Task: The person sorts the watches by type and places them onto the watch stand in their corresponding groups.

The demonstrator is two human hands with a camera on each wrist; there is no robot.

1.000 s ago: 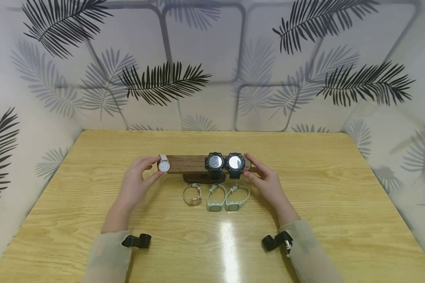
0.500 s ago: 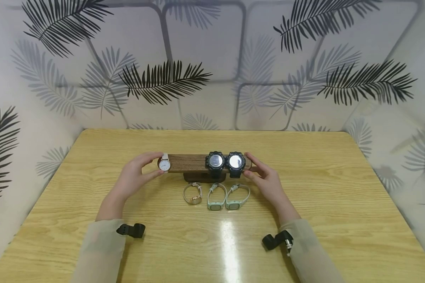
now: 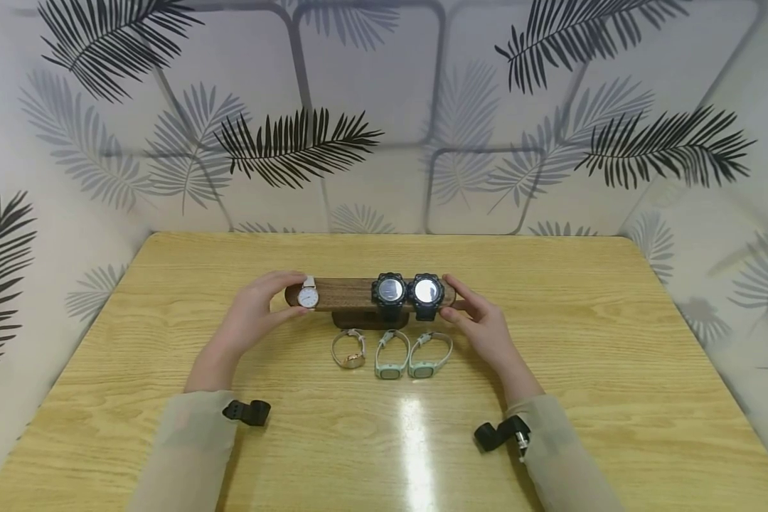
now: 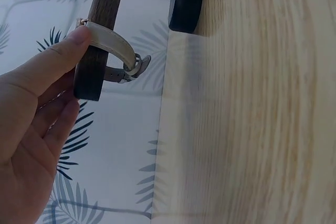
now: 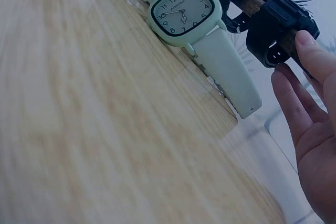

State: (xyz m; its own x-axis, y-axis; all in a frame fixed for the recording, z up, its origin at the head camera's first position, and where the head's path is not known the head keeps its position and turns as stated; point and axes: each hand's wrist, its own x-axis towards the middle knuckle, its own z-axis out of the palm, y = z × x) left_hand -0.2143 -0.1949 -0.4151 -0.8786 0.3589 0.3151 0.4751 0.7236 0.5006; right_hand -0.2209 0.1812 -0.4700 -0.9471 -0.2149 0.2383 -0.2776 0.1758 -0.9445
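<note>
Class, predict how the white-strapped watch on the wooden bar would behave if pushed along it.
The white-strapped watch would probably slide rather than drop, since its strap loops round the wooden bar. That strap likely flexes easily, as it curves clear of the bar near its buckle.

Watch stand (image 3: 333,293) on the table (image 3: 333,441), before the wall (image 3: 365,181). Along its crossbar (image 3: 352,293): dress watch (image 3: 308,296) near the left end, two sports watches (image 3: 391,289) side by side toward the right. Before the base (image 3: 355,321), left to right: one wristwatch (image 3: 353,361), then two square-dial watches (image 3: 390,372). Left hand (image 3: 251,311) at the left end; right hand (image 3: 488,328) at the right.
</note>
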